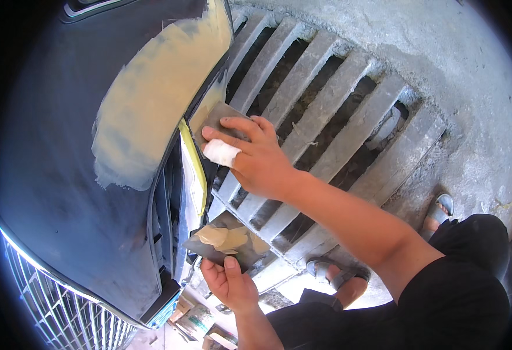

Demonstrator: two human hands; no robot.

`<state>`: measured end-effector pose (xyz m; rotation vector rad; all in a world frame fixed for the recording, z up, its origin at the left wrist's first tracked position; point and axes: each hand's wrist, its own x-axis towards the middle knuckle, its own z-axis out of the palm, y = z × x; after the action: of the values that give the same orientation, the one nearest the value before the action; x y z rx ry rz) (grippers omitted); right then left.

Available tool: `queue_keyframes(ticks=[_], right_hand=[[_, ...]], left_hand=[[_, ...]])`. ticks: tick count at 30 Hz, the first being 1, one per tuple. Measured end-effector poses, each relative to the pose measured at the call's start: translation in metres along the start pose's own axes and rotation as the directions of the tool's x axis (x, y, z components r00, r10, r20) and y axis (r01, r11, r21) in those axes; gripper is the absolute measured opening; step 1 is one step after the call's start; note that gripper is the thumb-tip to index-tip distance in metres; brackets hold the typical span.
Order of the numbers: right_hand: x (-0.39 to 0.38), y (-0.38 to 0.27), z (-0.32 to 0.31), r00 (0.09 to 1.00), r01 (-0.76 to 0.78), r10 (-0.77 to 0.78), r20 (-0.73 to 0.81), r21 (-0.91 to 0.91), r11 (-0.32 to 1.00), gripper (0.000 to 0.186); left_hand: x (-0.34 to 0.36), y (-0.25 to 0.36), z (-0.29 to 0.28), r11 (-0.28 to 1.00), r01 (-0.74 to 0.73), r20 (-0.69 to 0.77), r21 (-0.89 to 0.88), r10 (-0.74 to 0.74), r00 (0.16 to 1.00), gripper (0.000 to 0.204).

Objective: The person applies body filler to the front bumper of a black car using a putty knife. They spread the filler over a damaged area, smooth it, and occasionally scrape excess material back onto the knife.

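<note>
My right hand (pixel 256 156), with a white bandage on one finger, holds a flat grey spreader (pixel 216 119) against the edge of a dark blue car hood (pixel 52 192). A large patch of yellowish body filler (pixel 151 99) covers the hood near that edge. Lower down, my left hand (pixel 229 286) holds a dark flat board (pixel 209 249) by its near edge, thumb on top. A lump of beige filler (pixel 224 238) lies on the board. Yellow masking tape (pixel 190 163) runs along the panel edge between the two hands.
A concrete drain grate (pixel 326 111) with long slats lies under my arms. My feet in sandals (pixel 340 277) stand on it. The car's chrome grille (pixel 63 309) curves at the lower left. Boxes and cans (pixel 194 321) sit on the ground below.
</note>
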<state>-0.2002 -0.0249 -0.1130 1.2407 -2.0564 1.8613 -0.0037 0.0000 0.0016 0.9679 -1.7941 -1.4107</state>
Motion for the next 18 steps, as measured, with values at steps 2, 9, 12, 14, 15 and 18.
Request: queue_keyframes(ticks=[2, 9, 12, 14, 15, 18], right_hand=[[-0.003, -0.003, -0.001, 1.0, 0.014, -0.014, 0.002, 0.004, 1.0, 0.051], [-0.002, 0.004, -0.002, 0.999, -0.014, 0.015, -0.03, 0.024, 1.0, 0.043], [-0.002, -0.002, 0.004, 1.0, 0.003, -0.004, -0.026, -0.009, 1.0, 0.051], [-0.007, -0.007, 0.004, 0.997, 0.03, -0.028, -0.065, 0.03, 0.999, 0.051], [-0.01, -0.008, 0.002, 1.0, 0.003, -0.003, -0.009, 0.02, 1.0, 0.051], [-0.013, -0.005, -0.002, 1.0, -0.019, 0.019, 0.009, 0.017, 1.0, 0.051]], left_hand=[[0.001, 0.0, 0.0, 1.0, -0.006, 0.013, 0.004, 0.006, 1.0, 0.039], [0.001, 0.0, 0.0, 1.0, 0.01, -0.006, 0.003, -0.01, 1.0, 0.04], [0.001, -0.001, 0.002, 0.999, 0.006, -0.049, 0.038, -0.004, 0.999, 0.041], [0.002, -0.001, 0.003, 0.999, -0.007, -0.047, 0.037, 0.009, 0.999, 0.04], [0.002, -0.001, 0.003, 0.999, -0.006, -0.041, 0.034, 0.007, 0.999, 0.041], [0.002, -0.001, 0.001, 1.0, -0.01, -0.013, 0.022, 0.01, 1.0, 0.04]])
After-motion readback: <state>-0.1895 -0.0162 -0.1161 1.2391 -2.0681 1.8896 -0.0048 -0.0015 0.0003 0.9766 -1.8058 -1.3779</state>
